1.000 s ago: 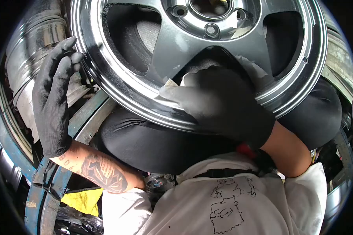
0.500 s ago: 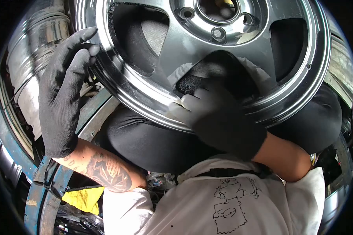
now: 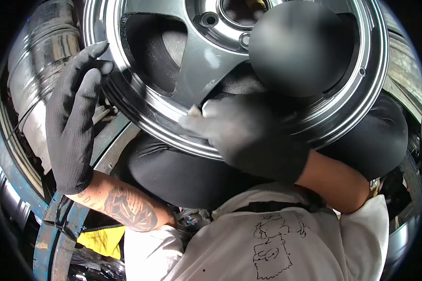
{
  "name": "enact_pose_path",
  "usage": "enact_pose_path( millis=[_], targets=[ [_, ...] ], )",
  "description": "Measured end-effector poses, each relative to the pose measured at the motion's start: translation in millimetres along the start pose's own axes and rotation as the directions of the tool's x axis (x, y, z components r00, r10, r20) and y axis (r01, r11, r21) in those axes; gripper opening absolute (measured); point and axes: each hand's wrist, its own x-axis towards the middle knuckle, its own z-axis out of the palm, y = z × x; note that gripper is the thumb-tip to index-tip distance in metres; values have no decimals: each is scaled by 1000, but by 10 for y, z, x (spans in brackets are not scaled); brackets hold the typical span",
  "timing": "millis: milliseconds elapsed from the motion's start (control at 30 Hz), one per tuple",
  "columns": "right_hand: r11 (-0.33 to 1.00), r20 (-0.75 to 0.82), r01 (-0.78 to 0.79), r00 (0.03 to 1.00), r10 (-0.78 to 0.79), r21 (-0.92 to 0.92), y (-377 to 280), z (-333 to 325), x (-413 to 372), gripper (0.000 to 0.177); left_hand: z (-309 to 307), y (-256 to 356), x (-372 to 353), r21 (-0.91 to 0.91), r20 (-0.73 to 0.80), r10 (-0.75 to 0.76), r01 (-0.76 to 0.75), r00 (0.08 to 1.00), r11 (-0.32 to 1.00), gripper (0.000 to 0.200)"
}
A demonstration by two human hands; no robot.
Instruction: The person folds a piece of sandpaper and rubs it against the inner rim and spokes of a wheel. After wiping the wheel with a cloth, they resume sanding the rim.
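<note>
Five-spoke alloy wheel (image 3: 197, 65) propped face-up across the lap, lower lip resting on the black trousers (image 3: 173, 173). Tilted a touch differently from half a second back, with the lug holes sitting further left in the head view.

Biggest change: right hand (image 3: 253, 136), black glove, slid left along the lower lip and now smeared with motion blur. Was working at the bottom of the spoke window a moment ago; now down on the polished lip just below the foot of the spoke. Closed down on a white cloth (image 3: 192, 111), only a corner poking out past the fingertips, the rest bunched under the palm. So the rubbing patch looks to be creeping round the lip rather than staying in one spot.

Left hand (image 3: 72, 126), also gloved, barely moved: opened flat, fingers long and together, tips laid on the outer edge of the wheel at upper left. Holding nothing, just bracing.

Further out: another bare metal rim (image 3: 42, 65) behind the left hand, a blue steel hoop (image 3: 56, 225) underneath the forearm, a yellow rag (image 3: 101, 239) lower left, white printed T-shirt (image 3: 276, 234) at the bottom. Part of the hub hidden behind a dark blur.
</note>
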Motion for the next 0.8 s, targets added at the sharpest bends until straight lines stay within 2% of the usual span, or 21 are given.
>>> enact_pose_path(
  millis=[133,233,333,433,500,533,600,733,800],
  targets=[
    [989,-92,-128,987,134,71,-15,-481,200,23,-37,-39,-42,58,2,-1,1,1000,998,43],
    [946,87,-304,951,296,115,-3,-426,119,27,-41,-91,-44,37,-27,10,-9,1000,999,39],
    [980,186,-189,967,175,58,40,-353,90,30,-38,-70,-46,-19,-8,-5,5,1000,1000,40],
    [996,141,-77,988,70,47,44,-297,50,31,-52,-18,-40,-45,20,-24,25,999,999,42],
    [999,212,-47,977,40,26,25,-284,67,18,-89,-30,-32,-30,47,-31,33,998,999,42],
    [999,246,-31,969,27,15,13,-275,74,11,-69,-59,-34,-134,34,-14,18,999,991,42],
    [992,245,28,969,2,-121,-15,-208,33,11,-60,-20,-60,-136,28,-29,33,999,990,41],
    [930,349,126,937,2,-344,-130,-264,76,12,-118,-43,-78,-107,38,-25,29,999,994,42],
    [933,295,165,953,-67,-320,-127,-200,108,10,-135,-92,-75,-134,36,-32,37,999,990,42]
  ],
)
